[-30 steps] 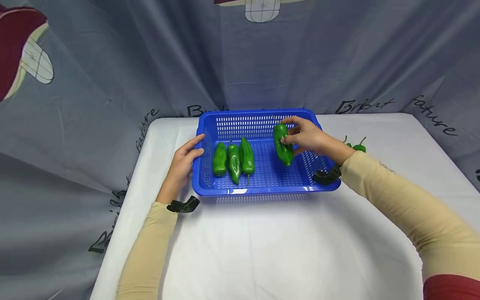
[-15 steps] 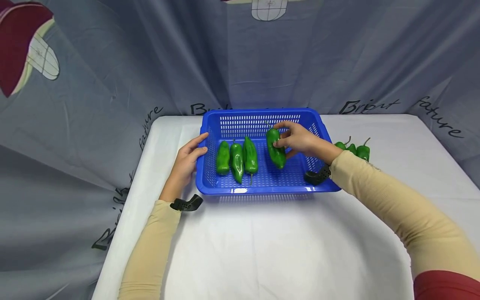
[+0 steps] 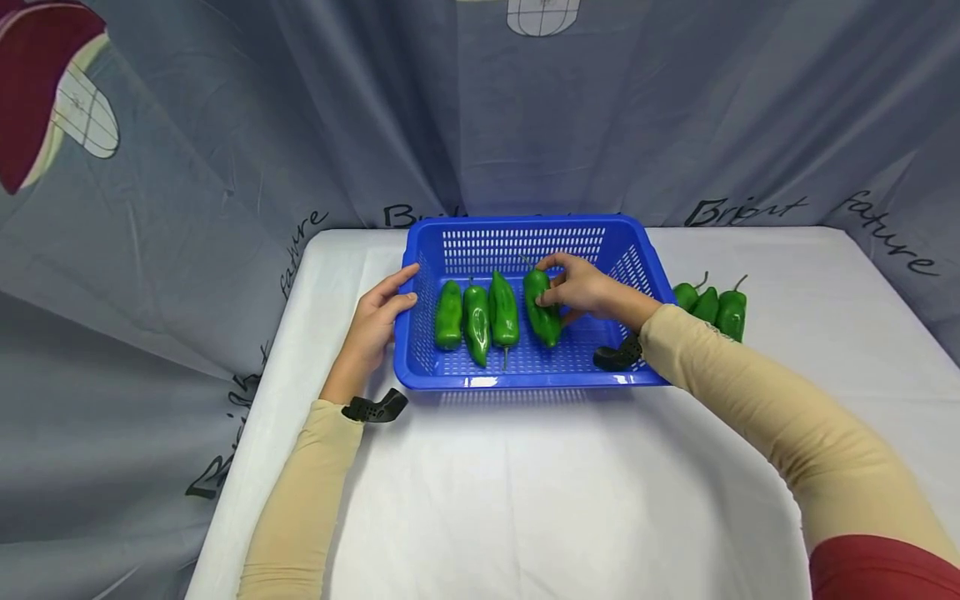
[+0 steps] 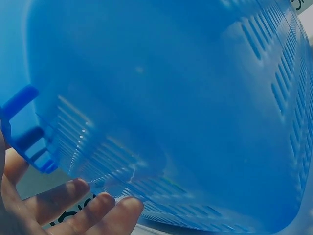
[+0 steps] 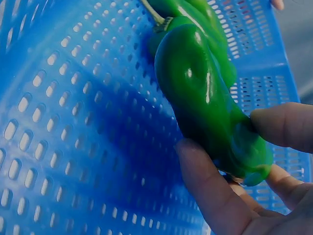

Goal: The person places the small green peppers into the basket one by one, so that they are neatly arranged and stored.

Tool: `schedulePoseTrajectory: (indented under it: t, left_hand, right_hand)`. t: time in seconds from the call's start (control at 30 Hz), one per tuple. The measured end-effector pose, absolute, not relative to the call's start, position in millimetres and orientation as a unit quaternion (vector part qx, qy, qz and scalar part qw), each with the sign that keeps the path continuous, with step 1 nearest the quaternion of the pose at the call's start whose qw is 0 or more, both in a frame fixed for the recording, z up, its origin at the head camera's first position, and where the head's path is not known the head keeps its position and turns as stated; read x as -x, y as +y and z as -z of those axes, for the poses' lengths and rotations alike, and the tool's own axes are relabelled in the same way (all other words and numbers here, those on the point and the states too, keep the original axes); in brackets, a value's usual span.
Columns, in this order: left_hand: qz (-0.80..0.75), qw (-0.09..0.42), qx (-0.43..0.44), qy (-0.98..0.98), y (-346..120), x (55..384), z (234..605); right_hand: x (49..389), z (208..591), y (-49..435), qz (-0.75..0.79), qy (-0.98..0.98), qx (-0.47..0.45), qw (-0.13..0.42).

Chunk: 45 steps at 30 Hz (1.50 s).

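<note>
My right hand (image 3: 587, 287) pinches a glossy green pepper (image 3: 542, 312) between thumb and fingers, inside a blue plastic basket (image 3: 525, 381). In the right wrist view the thumb (image 5: 288, 126) lies on one side of the pepper (image 5: 193, 88) and fingers on the other. The pepper is low over the perforated floor and casts a shadow there. To its left, three green peppers (image 3: 504, 310) lie side by side, roughly lengthwise. My left hand (image 3: 367, 321) holds the basket's left rim; its other fingers (image 4: 117, 215) show along the outer wall in the left wrist view.
On the white cloth-covered table (image 3: 480, 483), a small group of green peppers (image 3: 731, 313) lies right of the basket, partly behind my right forearm. A grey printed curtain (image 3: 540, 125) hangs behind the table and along its left side.
My right hand has carried the pepper leftward and down toward the basket floor, beside the row of three. The peppers on the right are less covered by my arm. My left hand stays on the rim.
</note>
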<state>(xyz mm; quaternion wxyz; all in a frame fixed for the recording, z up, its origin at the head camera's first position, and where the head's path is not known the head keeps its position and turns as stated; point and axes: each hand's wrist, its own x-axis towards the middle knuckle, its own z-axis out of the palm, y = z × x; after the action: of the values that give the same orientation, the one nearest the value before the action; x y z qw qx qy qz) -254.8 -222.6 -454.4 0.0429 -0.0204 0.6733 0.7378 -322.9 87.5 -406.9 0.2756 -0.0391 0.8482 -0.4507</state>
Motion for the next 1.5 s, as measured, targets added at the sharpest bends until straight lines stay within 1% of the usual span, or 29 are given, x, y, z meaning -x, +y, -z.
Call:
schedulePoseTrajectory:
  t: [0.33, 0.6, 0.93, 1.3, 1.5]
  left_hand:
    - [-0.732, 0.037, 0.017, 0.68, -222.1, 255.7, 453.5]
    - [-0.736, 0.04, 0.023, 0.676, -222.3, 254.7, 454.4]
    - [-0.74, 0.038, 0.017, 0.672, -222.7, 255.9, 455.7]
    - [-0.735, 0.045, 0.024, 0.677, -220.8, 256.7, 457.5]
    - [-0.734, 0.04, 0.026, 0.678, -222.2, 255.7, 455.8]
  right_hand:
    - [326.6, 416.0, 80.9, 0.459, 0.841, 0.008, 0.288]
    - [327.9, 422.5, 76.2, 0.465, 0.832, 0.001, 0.302]
    - [328.5, 422.1, 72.4, 0.467, 0.825, -0.011, 0.319]
    - [326.6, 419.5, 76.9, 0.447, 0.838, 0.001, 0.313]
    - [326.2, 407.8, 86.4, 0.443, 0.844, 0.007, 0.303]
